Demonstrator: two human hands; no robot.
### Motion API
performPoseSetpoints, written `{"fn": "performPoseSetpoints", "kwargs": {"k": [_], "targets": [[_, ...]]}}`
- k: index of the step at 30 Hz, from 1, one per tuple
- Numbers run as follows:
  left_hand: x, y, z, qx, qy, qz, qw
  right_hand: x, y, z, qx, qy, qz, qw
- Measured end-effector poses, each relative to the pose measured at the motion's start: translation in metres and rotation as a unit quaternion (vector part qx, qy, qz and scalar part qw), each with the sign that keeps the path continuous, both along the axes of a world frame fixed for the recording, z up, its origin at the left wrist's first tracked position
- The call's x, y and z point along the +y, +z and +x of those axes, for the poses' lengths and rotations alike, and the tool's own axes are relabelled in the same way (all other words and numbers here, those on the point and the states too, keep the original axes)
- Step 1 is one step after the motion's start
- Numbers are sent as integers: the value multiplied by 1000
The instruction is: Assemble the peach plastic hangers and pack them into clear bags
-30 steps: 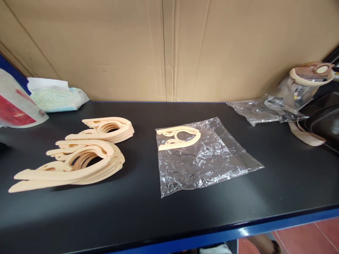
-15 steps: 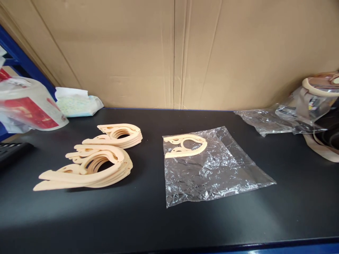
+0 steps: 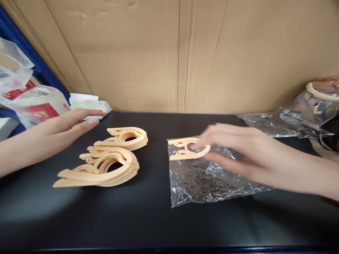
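My left hand (image 3: 67, 128) hovers over the left side of the table, fingers stretched out and holding nothing. Just right of it lie two stacks of beige folded travel hangers, a near stack (image 3: 120, 176) and a smaller far stack (image 3: 137, 141). A single folded hanger (image 3: 185, 156) rests at the upper left of a clear plastic bag (image 3: 190, 187). Over the bag, my right hand (image 3: 238, 148) has its thumb and fingers apart around the hanger's rounded end. Its fingertips are blurred, and contact is unclear. Part of the bag is hidden beneath that hand.
A tissue pack (image 3: 87, 104) and a white-and-red plastic-wrapped roll (image 3: 45, 106) stand at the back left. Another clear bag (image 3: 267, 123) lies at the back right beside a transparent bag with beige trim (image 3: 317, 102). Cardboard (image 3: 132, 56) walls the black table's (image 3: 119, 222) back.
Both hands have come into view, the left from the left edge and the right over the plastic bag. The view has shifted slightly; hangers and bag appear unmoved on the table.
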State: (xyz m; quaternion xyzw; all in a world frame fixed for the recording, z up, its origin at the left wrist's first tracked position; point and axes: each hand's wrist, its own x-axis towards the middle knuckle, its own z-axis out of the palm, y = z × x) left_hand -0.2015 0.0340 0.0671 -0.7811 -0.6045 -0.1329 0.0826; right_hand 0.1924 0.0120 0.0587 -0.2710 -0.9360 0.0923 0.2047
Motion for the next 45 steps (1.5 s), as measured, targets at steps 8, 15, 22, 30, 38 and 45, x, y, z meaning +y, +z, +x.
{"fn": "performPoseSetpoints", "kwargs": {"k": [8,15,22,30,38,45], "targets": [[-79,-36,99,-33,-266,69,961,114,-9,-145,-109,165,0,980],[-77,-59,137,-18,-357,-49,933,128,-12,-177,-105,161,-70,979],[-34,-64,165,-46,-258,-100,960,121,3,-108,37,109,-24,993],[-4,-85,179,-114,-97,-191,970,74,-1,53,-167,-274,179,930],[-3,-86,177,-108,-103,-178,973,41,6,110,-209,-333,-69,917],[-3,-89,174,-115,-117,-173,971,30,0,120,-216,-249,-173,928]]}}
